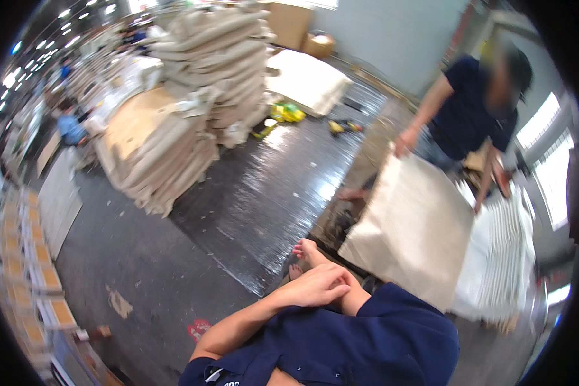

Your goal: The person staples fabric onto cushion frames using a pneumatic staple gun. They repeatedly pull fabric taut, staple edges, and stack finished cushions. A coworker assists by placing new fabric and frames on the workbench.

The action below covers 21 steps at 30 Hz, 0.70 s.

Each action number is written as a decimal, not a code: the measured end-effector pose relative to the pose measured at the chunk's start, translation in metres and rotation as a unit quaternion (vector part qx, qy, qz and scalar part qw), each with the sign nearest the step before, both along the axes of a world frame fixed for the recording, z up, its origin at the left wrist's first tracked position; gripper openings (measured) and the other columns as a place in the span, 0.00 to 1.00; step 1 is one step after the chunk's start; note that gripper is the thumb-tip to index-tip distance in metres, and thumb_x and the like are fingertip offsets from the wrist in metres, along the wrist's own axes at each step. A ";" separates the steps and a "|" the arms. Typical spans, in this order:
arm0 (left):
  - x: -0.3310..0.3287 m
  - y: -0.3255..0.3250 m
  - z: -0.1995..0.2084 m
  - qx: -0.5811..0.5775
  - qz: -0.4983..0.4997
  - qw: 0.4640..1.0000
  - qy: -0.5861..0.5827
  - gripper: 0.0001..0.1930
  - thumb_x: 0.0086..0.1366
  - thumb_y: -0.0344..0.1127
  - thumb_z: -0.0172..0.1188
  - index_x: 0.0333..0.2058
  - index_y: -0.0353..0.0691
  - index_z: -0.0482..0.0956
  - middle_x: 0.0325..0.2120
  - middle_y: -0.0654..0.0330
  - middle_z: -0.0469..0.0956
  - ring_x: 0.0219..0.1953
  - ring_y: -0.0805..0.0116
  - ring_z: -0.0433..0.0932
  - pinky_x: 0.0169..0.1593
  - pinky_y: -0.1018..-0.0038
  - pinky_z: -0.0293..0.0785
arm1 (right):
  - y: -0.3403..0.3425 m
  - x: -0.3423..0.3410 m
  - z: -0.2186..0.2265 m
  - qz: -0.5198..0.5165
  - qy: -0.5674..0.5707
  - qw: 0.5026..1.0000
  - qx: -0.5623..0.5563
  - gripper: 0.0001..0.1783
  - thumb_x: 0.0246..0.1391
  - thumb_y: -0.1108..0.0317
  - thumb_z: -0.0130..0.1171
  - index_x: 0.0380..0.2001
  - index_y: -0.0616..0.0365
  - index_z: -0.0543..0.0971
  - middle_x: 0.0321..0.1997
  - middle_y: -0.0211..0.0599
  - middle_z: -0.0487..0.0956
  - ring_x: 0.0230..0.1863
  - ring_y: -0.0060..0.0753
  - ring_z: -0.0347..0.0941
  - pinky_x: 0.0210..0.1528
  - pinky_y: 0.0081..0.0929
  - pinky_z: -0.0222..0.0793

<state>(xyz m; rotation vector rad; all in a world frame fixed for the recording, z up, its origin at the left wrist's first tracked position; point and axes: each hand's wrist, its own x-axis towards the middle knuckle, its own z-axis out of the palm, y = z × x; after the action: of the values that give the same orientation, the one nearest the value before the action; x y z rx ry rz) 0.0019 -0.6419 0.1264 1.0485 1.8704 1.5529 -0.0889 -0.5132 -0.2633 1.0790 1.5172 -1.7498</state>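
My left hand (323, 285) lies across my right forearm (352, 297), its fingers bent against the skin. Beyond it, my right hand (305, 249) hangs with its fingers somewhat apart and nothing in them. Just right of that hand is a large cream fabric-covered panel (412, 225), tilted up. A co-worker (469, 106) in a dark short-sleeved shirt grips the panel's upper corner with one hand and reaches to its right side with the other. Neither of my hands touches the panel.
Shiny dark sheeting (264, 193) covers the floor ahead. On it are a yellow power tool (345, 127), a yellow-green bag (287, 112) and a cream fabric stack (309, 80). Tall stacks of padded panels (215, 71) rise behind. White layered sheets (502, 251) stand at right.
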 end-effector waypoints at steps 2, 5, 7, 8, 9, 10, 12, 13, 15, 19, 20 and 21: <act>0.016 0.017 0.004 -0.020 -0.038 0.999 -0.019 0.11 0.76 0.34 0.60 0.50 0.34 0.77 0.43 0.52 0.82 0.48 0.61 0.82 0.51 0.65 0.78 | 0.027 0.030 0.001 -0.043 -0.024 0.999 0.022 0.16 0.70 0.57 0.53 0.53 0.53 0.78 0.48 0.42 0.86 0.37 0.40 0.85 0.33 0.40 0.76; 0.037 0.022 0.050 0.034 -0.165 0.980 -0.109 0.12 0.79 0.39 0.58 0.50 0.35 0.76 0.44 0.56 0.80 0.46 0.65 0.81 0.50 0.66 0.78 | 0.060 0.072 0.004 -0.094 -0.056 0.993 0.043 0.16 0.70 0.57 0.52 0.51 0.53 0.79 0.46 0.42 0.87 0.36 0.40 0.85 0.33 0.41 0.75; 0.041 0.032 0.061 0.025 -0.224 0.956 -0.191 0.14 0.80 0.41 0.57 0.50 0.36 0.76 0.45 0.57 0.80 0.48 0.67 0.80 0.53 0.68 0.77 | 0.082 0.099 0.001 -0.124 -0.079 0.988 0.050 0.15 0.69 0.57 0.52 0.50 0.52 0.79 0.45 0.42 0.87 0.35 0.39 0.85 0.33 0.41 0.75; 0.043 0.037 0.061 0.022 -0.229 0.952 -0.200 0.14 0.80 0.42 0.57 0.51 0.36 0.77 0.46 0.57 0.80 0.49 0.67 0.80 0.54 0.68 0.77 | 0.090 0.112 -0.002 -0.140 -0.092 0.985 0.050 0.15 0.69 0.57 0.52 0.50 0.52 0.80 0.44 0.41 0.87 0.35 0.39 0.85 0.32 0.41 0.74; 0.044 0.045 0.060 0.020 -0.234 0.949 -0.210 0.14 0.80 0.42 0.57 0.51 0.36 0.77 0.46 0.57 0.80 0.50 0.67 0.79 0.54 0.69 0.77 | 0.097 0.123 -0.008 -0.152 -0.105 0.982 0.050 0.15 0.69 0.57 0.52 0.49 0.52 0.80 0.44 0.41 0.87 0.34 0.39 0.84 0.32 0.41 0.74; 0.050 0.059 0.038 0.038 -0.194 0.973 -0.116 0.14 0.81 0.41 0.56 0.52 0.35 0.77 0.46 0.56 0.80 0.51 0.66 0.79 0.57 0.70 0.75 | 0.109 0.132 -0.017 -0.165 -0.119 0.978 0.040 0.15 0.69 0.57 0.51 0.51 0.52 0.79 0.44 0.40 0.87 0.34 0.38 0.84 0.31 0.42 0.73; 0.062 0.092 0.013 -0.007 -0.235 0.966 -0.111 0.14 0.81 0.40 0.56 0.52 0.35 0.78 0.47 0.54 0.80 0.51 0.64 0.79 0.58 0.68 0.74 | 0.161 0.162 -0.066 -0.220 -0.111 0.969 0.030 0.16 0.70 0.57 0.51 0.52 0.52 0.78 0.45 0.40 0.87 0.34 0.39 0.85 0.30 0.42 0.73; 0.067 0.107 0.011 -0.031 -0.276 0.954 -0.110 0.14 0.81 0.40 0.56 0.52 0.35 0.78 0.47 0.54 0.80 0.51 0.64 0.79 0.58 0.68 0.74 | 0.192 0.182 -0.087 -0.254 -0.107 0.961 0.028 0.16 0.71 0.57 0.50 0.53 0.52 0.78 0.45 0.40 0.87 0.34 0.39 0.85 0.30 0.42 0.73; 0.073 0.117 0.015 0.009 -0.269 0.959 -0.090 0.14 0.81 0.42 0.55 0.52 0.35 0.77 0.46 0.55 0.79 0.50 0.66 0.79 0.56 0.68 0.75 | 0.183 0.196 -0.078 -0.261 -0.127 0.957 0.023 0.16 0.71 0.57 0.50 0.52 0.53 0.78 0.45 0.40 0.87 0.34 0.39 0.85 0.30 0.42 0.73; 0.061 0.164 0.062 0.028 -0.395 0.882 -0.254 0.15 0.83 0.43 0.53 0.53 0.36 0.76 0.45 0.58 0.78 0.50 0.68 0.78 0.57 0.68 0.74 | 0.241 0.245 -0.057 -0.335 -0.134 0.932 0.024 0.16 0.71 0.57 0.50 0.52 0.53 0.78 0.44 0.40 0.87 0.34 0.39 0.85 0.30 0.42 0.74; 0.056 0.180 0.067 0.026 -0.424 0.876 -0.228 0.17 0.84 0.44 0.49 0.57 0.36 0.75 0.49 0.56 0.79 0.53 0.64 0.79 0.60 0.66 0.74 | 0.259 0.252 -0.054 -0.347 -0.131 0.929 0.021 0.16 0.71 0.57 0.50 0.52 0.53 0.78 0.44 0.40 0.87 0.34 0.39 0.85 0.30 0.42 0.74; 0.056 0.200 0.061 0.015 -0.430 0.884 -0.185 0.19 0.85 0.45 0.48 0.59 0.36 0.74 0.51 0.55 0.79 0.55 0.63 0.78 0.62 0.65 0.73 | 0.277 0.257 -0.052 -0.358 -0.125 0.925 0.021 0.16 0.70 0.57 0.50 0.52 0.53 0.78 0.44 0.40 0.87 0.34 0.39 0.85 0.30 0.42 0.74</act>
<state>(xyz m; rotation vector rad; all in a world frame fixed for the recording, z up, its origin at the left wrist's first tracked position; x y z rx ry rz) 0.0582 -0.4417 0.1875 1.2443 0.9024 1.1190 0.1680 -0.2366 -0.3153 1.9730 1.0626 -1.9190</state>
